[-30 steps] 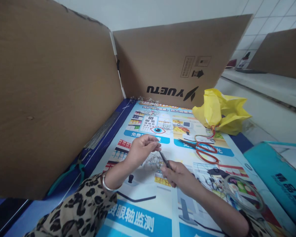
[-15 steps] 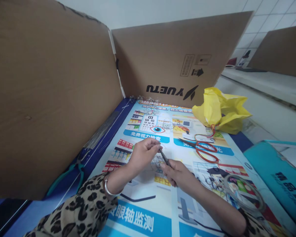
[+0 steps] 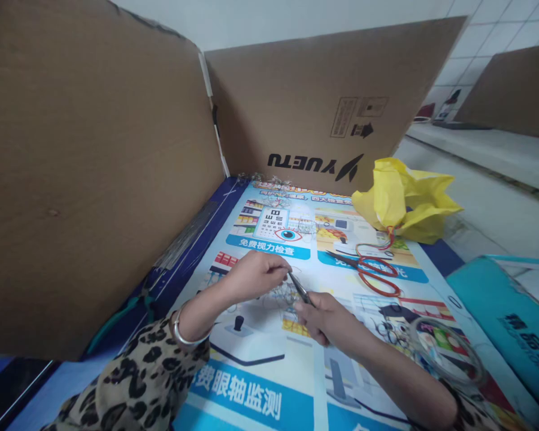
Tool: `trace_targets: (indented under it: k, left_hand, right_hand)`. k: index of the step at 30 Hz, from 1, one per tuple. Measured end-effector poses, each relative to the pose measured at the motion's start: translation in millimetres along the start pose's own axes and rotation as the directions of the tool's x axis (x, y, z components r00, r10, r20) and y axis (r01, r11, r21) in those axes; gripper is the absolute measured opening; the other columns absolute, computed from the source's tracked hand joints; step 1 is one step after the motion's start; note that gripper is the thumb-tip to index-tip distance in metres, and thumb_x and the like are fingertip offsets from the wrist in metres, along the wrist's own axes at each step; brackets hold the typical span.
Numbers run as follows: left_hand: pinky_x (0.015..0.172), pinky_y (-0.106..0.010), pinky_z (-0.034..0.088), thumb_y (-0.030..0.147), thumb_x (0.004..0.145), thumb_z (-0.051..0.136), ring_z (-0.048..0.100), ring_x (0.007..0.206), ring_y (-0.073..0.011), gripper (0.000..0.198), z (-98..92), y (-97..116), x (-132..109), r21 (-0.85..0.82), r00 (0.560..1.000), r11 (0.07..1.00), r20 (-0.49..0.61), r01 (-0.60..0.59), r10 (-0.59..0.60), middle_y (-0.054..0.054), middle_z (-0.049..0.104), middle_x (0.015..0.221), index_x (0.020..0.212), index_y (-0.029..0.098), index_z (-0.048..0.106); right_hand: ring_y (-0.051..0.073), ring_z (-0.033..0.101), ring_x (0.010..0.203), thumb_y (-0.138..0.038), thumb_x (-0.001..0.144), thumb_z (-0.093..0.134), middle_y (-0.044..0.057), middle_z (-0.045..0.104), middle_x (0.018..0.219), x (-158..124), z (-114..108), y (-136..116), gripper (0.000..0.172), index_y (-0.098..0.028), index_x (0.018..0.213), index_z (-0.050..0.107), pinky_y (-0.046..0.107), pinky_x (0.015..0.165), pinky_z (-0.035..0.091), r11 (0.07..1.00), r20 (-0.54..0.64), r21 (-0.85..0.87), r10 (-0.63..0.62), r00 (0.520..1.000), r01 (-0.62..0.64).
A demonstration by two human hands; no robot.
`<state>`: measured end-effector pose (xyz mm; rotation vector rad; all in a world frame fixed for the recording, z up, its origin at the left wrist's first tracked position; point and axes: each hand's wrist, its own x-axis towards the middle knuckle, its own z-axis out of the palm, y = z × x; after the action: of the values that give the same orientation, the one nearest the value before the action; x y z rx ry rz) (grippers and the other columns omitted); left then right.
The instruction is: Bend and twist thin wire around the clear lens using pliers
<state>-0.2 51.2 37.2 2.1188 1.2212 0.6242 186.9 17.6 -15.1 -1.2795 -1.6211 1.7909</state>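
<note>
My right hand (image 3: 326, 317) is closed around a pair of needle-nose pliers (image 3: 300, 288), whose slim metal jaws point up and left. Its fingers cover the handles. At the jaw tips, my left hand (image 3: 258, 274) is closed in a pinch, its fingertips close to the metal. Whatever lies between those fingertips is too small to make out. Below the hands, a loose tangle of thin wire (image 3: 284, 293) rests on the printed sheet (image 3: 260, 317). To the right lie scissors with red handles (image 3: 379, 275), and a coil of wire (image 3: 449, 350) sits near my right forearm.
Cardboard panels stand at the left (image 3: 94, 179) and back (image 3: 305, 108). A crumpled yellow bag (image 3: 408, 200) with coloured cords sits at back right, beside a teal box (image 3: 507, 323). Teal-handled pliers (image 3: 121, 317) lie by the left panel. Small wire pieces (image 3: 269, 179) lie along the back edge.
My left wrist and forearm have shifted left, and the left hand has turned flatter. The pliers stay in my right hand, nearly in place, with their tips still beside the left fingertips.
</note>
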Motion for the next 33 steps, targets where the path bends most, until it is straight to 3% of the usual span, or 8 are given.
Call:
trace_targets:
  k: [5, 15, 27, 33]
  left_hand:
    - [0.053, -0.018, 0.034, 0.015, 0.075, 0.044, 0.055, 0.059, -0.0102, 0.021, -4.8, 5.4, -0.6, 0.163, 0.998, 0.987, 0.063, 0.005, -0.015, 0.001, 0.064, 0.062, 0.066, 0.015, 0.063]
    - [0.051, -0.017, 0.033, 0.014, 0.073, 0.044, 0.055, 0.058, -0.0101, 0.017, 3.3, 1.5, 0.5, 0.148, 0.999, 0.989, 0.016, 0.030, -0.033, 0.001, 0.064, 0.060, 0.064, 0.016, 0.058]
    - [0.050, -0.021, 0.025, 0.012, 0.072, 0.043, 0.045, 0.052, -0.0095, 0.016, 10.9, -1.2, 0.2, 0.358, 0.996, 0.932, -0.038, -0.057, 0.075, 0.001, 0.056, 0.057, 0.060, 0.015, 0.054]
    - [0.054, -0.020, 0.030, 0.010, 0.072, 0.044, 0.051, 0.058, -0.0102, 0.018, 9.4, -3.2, -0.2, 0.321, 0.992, 0.942, -0.051, -0.095, 0.118, 0.000, 0.061, 0.063, 0.068, 0.016, 0.060]
  right_hand:
    - [0.004, 0.030, 0.030, -0.053, 0.077, 0.050, -0.008, 0.041, 0.034, 1.0, -1.3, 2.1, 0.037, -0.018, 0.065, 0.044, 0.019, 0.035, 0.020, 0.999, 0.034, 0.006, 0.032, 0.999, -0.032]
    - [0.005, 0.036, 0.033, -0.061, 0.071, 0.053, -0.007, 0.042, 0.039, 2.0, -2.9, 2.9, 0.044, -0.018, 0.065, 0.045, 0.020, 0.036, 0.025, 0.998, 0.038, 0.043, 0.044, 0.998, -0.046]
    - [0.006, 0.035, 0.035, -0.055, 0.077, 0.046, -0.008, 0.040, 0.040, 2.6, -2.4, 2.1, 0.038, -0.020, 0.064, 0.039, 0.021, 0.037, 0.026, 0.994, -0.008, -0.103, 0.025, 1.000, -0.026]
    - [0.004, 0.028, 0.039, -0.044, 0.079, 0.050, -0.008, 0.034, 0.044, 2.5, -1.7, 0.5, 0.033, -0.019, 0.061, 0.039, 0.020, 0.040, 0.022, 0.973, -0.063, -0.229, -0.040, 0.997, 0.024]
